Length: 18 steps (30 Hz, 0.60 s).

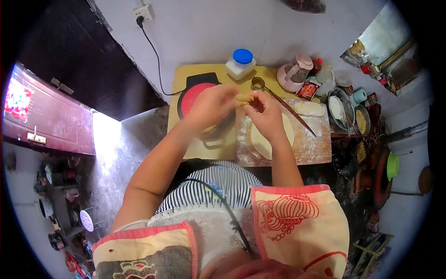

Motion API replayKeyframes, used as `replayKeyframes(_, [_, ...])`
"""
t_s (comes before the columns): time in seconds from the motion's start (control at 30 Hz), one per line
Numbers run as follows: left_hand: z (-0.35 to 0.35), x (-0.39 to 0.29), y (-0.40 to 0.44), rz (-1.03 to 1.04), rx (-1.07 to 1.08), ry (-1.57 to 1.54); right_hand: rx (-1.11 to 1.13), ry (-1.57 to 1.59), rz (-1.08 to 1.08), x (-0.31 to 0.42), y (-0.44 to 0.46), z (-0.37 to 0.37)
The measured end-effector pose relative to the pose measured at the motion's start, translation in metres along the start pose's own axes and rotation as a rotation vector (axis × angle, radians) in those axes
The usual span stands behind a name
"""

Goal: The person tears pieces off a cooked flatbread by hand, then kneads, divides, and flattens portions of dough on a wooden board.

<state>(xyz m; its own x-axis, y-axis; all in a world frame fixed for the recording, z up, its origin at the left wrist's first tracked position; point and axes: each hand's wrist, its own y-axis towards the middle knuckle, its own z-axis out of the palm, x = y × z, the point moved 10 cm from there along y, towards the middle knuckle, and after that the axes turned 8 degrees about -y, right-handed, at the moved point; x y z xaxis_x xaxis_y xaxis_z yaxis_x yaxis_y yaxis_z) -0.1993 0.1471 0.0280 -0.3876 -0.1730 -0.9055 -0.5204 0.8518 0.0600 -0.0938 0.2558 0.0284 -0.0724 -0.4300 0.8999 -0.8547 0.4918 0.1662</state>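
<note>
Yellow-green piece (243, 98) at twelve o'clock, long axis roughly nine-to-three | right hand (267, 113) pinches it | left hand (214, 103) at its nine o'clock, fingers bent toward it (blurred; cannot tell if gripping) | dough (261, 139) at five o'clock below, right hand nearer.

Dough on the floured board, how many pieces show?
2: a round sheet under the right forearm and an oblong piece at the far right of the board. More may be hidden.
</note>
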Motion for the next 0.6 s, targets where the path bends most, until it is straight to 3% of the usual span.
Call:
replayKeyframes(0.03, [-0.002, -0.007, 0.000, 0.042, -0.005, 0.114, -0.022, -0.194, -0.078, 0.010, -0.001, -0.001])
replayKeyframes(0.07, [-0.004, -0.015, 0.000, 0.083, -0.012, 0.228, -0.008, -0.130, -0.033, 0.004, 0.000, 0.000])
replayKeyframes(0.13, [-0.008, -0.013, -0.003, -0.008, -0.045, -0.019, 0.015, 0.001, 0.056, -0.011, 0.001, 0.004])
replayKeyframes(0.23, [-0.008, 0.013, 0.002, -0.135, -0.077, -0.535, -0.050, 0.544, 0.089, -0.016, 0.001, 0.000])
replayKeyframes(0.27, [-0.003, 0.027, 0.004, -0.179, -0.080, -0.738, -0.034, 0.623, 0.025, -0.006, -0.001, -0.003])
replayKeyframes(0.37, [-0.008, 0.050, 0.006, -0.243, -0.087, -0.608, 0.011, 0.895, -0.236, 0.058, -0.019, -0.018])
replayKeyframes(0.43, [-0.004, 0.053, 0.004, -0.296, -0.070, -0.578, 0.085, 0.834, -0.497, 0.112, -0.035, -0.033])
replayKeyframes(0.53, [0.004, 0.056, 0.007, -0.302, -0.022, -0.515, 0.320, 0.952, -0.709, 0.181, -0.067, -0.043])
replayKeyframes(0.57, [0.013, 0.058, 0.007, -0.308, -0.003, -0.659, 0.518, 0.993, -0.711, 0.201, -0.073, -0.042])
replayKeyframes(0.6, [0.011, 0.063, 0.009, -0.325, -0.004, -0.523, 0.713, 1.016, -0.694, 0.220, -0.082, -0.040])
